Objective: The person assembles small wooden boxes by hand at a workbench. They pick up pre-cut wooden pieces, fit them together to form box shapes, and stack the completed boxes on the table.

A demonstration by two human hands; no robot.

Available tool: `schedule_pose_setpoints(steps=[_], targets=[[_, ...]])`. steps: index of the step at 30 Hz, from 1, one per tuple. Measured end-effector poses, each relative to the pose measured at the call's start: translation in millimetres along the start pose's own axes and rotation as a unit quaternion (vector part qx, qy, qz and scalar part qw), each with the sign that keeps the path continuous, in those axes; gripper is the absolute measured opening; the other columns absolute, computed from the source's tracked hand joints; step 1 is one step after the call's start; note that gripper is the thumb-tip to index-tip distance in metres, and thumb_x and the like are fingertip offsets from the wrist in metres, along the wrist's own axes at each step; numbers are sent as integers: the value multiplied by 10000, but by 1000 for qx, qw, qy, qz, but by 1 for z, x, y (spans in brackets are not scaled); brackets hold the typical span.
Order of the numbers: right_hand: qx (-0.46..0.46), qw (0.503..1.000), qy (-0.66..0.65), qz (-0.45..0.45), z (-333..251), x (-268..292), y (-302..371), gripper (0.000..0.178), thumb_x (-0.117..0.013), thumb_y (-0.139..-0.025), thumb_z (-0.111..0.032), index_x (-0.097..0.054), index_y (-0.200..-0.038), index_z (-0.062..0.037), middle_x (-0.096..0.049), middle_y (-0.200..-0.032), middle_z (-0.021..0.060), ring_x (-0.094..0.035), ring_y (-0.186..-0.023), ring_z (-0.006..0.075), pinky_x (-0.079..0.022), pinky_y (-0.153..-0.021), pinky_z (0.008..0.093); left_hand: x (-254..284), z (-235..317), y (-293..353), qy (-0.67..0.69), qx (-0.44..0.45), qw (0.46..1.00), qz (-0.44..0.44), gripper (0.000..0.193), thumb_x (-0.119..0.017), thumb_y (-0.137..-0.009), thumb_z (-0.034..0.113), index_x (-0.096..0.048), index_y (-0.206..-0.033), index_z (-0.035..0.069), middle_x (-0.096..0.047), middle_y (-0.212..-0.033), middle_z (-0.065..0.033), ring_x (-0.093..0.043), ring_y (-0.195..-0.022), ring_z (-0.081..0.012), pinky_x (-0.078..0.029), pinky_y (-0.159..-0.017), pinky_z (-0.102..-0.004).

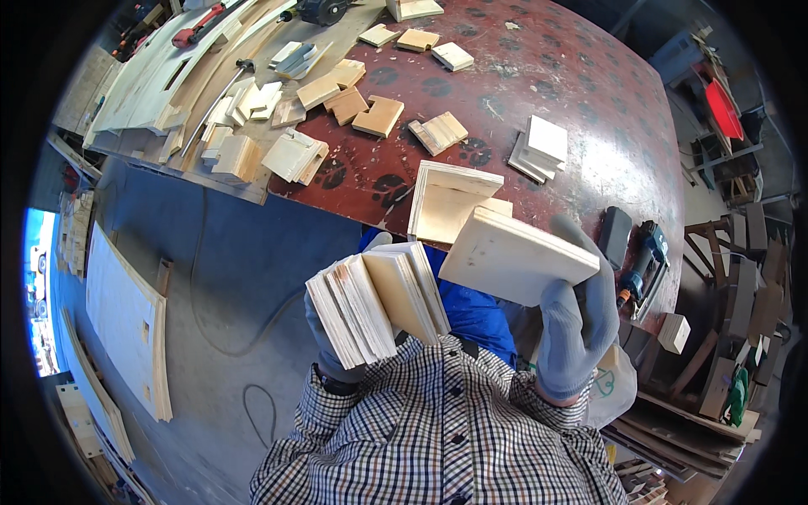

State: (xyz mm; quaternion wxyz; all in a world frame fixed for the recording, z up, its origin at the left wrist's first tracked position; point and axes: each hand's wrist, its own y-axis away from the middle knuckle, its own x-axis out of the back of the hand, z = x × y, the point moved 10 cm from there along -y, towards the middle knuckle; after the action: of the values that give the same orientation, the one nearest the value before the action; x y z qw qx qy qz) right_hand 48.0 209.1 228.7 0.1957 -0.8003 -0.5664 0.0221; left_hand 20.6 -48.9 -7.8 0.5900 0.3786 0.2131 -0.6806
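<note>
In front of my chest, my gloved left hand (328,341) is closed round a stack of plywood pieces (353,307), their layered edges facing up. Most of that hand is hidden behind the stack. My right hand (576,324), in a grey glove, grips a flat rectangular plywood board (518,257) by its right end, fingers on one side and thumb on the other. Just behind the board, an angled plywood assembly (450,198) stands at the near edge of the red table (581,76). The board covers part of it.
Small plywood blocks (379,116) lie scattered on the table's left, beside long panels (143,101). A short stack of white pieces (543,143) sits farther right. Near the right edge lie a nail gun (646,257) and a dark case (615,234). Boards (126,311) lean at left; a cable (202,311) crosses the floor.
</note>
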Motion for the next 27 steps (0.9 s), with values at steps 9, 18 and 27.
schedule_pose_setpoints(steps=[9,18,27], targets=[[34,996,-34,-80,2,-4,-1,581,-543,-1038,-226,-510,-1507,116,-703,-1324,234,-710,-1145,235,-532,-1025,357,-37,-3,-4,336,89,930,-118,660,-427,-1141,463,-242,-1682,135,-463,-1616,-67,-458,-1485,-249,-365,-1262,-482],[-30,993,-66,-96,17,-8,1,546,-599,-1097,-194,-456,-1585,5,-657,-819,34,-662,-694,90,-562,-670,257,-6,-8,-2,233,74,970,3,648,-496,-1112,438,-352,-1631,79,-540,-1533,-90,-541,-1376,-280,-452,-1179,-496],[88,991,21,-97,-2,-7,-5,358,-728,-971,-104,-696,-1320,-31,-722,-1272,162,-717,-1177,304,-579,-1006,393,-53,6,0,216,78,972,-54,633,-518,-1102,428,-405,-1611,70,-541,-1551,-113,-559,-1370,-293,-458,-1165,-482]])
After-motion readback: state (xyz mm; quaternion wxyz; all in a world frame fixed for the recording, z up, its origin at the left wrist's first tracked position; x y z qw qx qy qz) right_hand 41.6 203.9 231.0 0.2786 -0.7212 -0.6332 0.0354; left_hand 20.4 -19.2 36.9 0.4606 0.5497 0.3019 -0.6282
